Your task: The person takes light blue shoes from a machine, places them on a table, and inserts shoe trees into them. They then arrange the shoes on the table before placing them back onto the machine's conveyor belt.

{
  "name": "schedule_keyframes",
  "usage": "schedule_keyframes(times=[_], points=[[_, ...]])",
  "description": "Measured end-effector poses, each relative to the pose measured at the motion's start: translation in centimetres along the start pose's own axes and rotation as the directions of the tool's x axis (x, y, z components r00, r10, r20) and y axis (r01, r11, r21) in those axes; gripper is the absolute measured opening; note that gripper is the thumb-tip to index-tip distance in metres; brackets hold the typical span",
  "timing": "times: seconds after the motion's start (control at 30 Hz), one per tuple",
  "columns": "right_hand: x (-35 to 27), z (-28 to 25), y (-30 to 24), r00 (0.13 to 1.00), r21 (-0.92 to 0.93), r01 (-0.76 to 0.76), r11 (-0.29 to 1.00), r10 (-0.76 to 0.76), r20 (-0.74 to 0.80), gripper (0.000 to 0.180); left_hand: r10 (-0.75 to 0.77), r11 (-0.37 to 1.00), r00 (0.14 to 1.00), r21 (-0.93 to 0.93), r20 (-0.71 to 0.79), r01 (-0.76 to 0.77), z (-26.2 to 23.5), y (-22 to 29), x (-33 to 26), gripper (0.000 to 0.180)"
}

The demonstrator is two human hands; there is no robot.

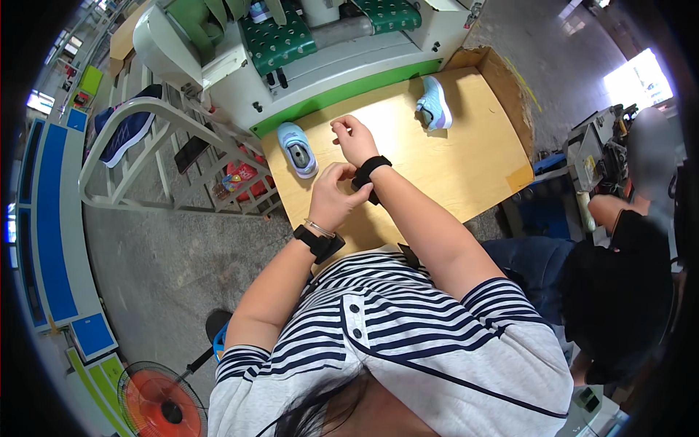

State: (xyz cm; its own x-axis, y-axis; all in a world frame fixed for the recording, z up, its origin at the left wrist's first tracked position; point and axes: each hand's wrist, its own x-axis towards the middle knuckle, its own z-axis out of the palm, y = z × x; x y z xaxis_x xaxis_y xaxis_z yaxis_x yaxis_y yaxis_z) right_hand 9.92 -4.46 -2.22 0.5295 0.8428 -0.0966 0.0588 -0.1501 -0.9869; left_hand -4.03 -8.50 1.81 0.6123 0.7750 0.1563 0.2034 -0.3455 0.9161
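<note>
My left hand [333, 198] reaches across to my right wrist, its fingers and thumb closed at the black wristband [371, 169] there. My right hand [355, 142] is held over the wooden tabletop [378, 109], fingers loosely bent and a little apart, with nothing seen in them. Left of it, a light blue shoe [296, 149] lies on the table with its opening up. Farther right, another light blue shoe [435, 104] with a lilac and white sole rests near the back edge. On my left wrist are a second black band [320, 244] and a thin bracelet.
A white and green machine [335, 73] with dark green perforated pads stands behind the table. Cardboard [510, 98] edges its right side. A metal rack [156, 153] at left bears a dark shoe and a phone. An orange fan [164, 400] is lower left; a co-worker [619, 284] is at right.
</note>
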Motion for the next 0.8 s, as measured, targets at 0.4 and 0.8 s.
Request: schedule_keyframes(times=[0.4, 0.8], points=[[0.2, -0.8, 3.0, 0.987, -0.223, 0.14, 0.965, -0.118, 0.109, 0.03, -0.019, 0.999, 0.999, 0.043, 0.051, 0.017, -0.4, 0.1, 0.0, 0.043], [0.1, 0.0, 4.9, 0.946, 0.261, -0.015, 0.965, 0.099, -0.309, 0.035, 0.126, 0.962, 0.983, 0.226, 0.135, -0.154, -0.3, 0.7, 0.2, 0.036]])
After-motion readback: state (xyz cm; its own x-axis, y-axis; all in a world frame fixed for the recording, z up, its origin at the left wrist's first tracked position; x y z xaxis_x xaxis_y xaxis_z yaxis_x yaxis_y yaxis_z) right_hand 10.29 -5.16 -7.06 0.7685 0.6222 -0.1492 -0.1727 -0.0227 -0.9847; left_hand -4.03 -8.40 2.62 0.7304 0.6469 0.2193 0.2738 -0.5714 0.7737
